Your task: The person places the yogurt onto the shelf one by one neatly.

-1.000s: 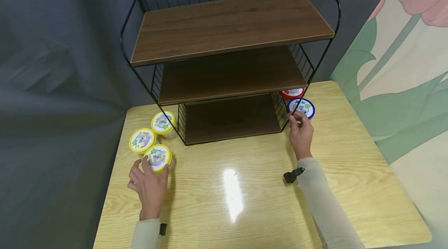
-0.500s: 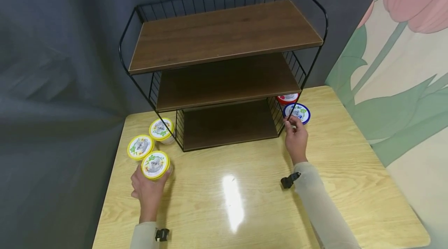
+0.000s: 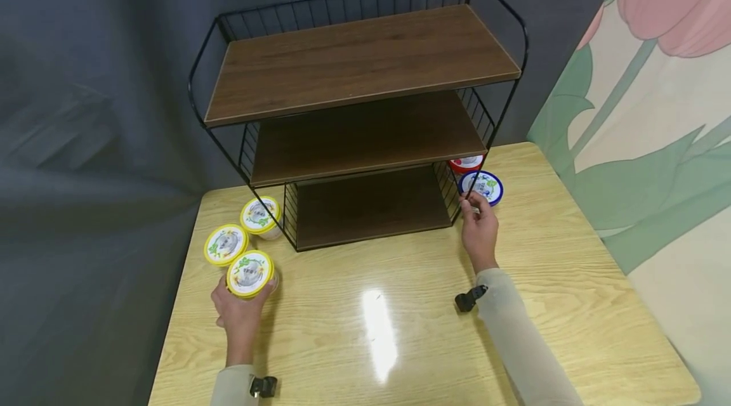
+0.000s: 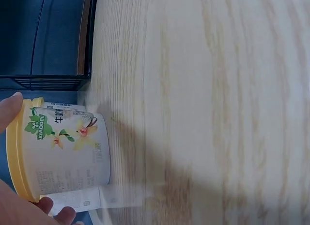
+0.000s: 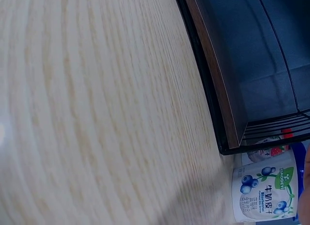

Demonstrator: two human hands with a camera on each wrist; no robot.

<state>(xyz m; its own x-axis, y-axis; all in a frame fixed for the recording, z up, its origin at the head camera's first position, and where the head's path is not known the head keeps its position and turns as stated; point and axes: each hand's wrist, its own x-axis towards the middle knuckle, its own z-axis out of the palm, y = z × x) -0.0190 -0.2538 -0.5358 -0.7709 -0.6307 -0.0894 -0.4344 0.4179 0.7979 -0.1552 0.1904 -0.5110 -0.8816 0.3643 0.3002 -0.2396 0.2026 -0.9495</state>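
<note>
My left hand (image 3: 241, 314) grips the nearest yellow-lidded cup (image 3: 250, 273) from its near side. In the left wrist view, thumb and fingers lie at opposite sides of the lid of this white cup (image 4: 65, 150), which has flowers printed on it. Two more yellow-lidded cups stand beyond it, one at the left (image 3: 226, 245) and one by the rack (image 3: 259, 214). My right hand (image 3: 480, 235) is at the near edge of a blue-lidded blueberry cup (image 3: 484, 186), its fingers bent; whether they pinch it I cannot tell. Behind that is a red-lidded cup (image 3: 467, 163), partly hidden by the rack.
A three-tier rack (image 3: 365, 54) with dark wood boards and a black wire frame stands at the back of the wooden table (image 3: 342, 304), between the two groups of cups. A dark curtain (image 3: 103, 139) hangs behind and left. A flower-patterned wall (image 3: 657, 133) borders the right.
My left hand has gone from reaching over the nearest yellow-lidded cup to gripping it from the near side. My right hand stays at the blue-lidded cup. The head view has shifted slightly.
</note>
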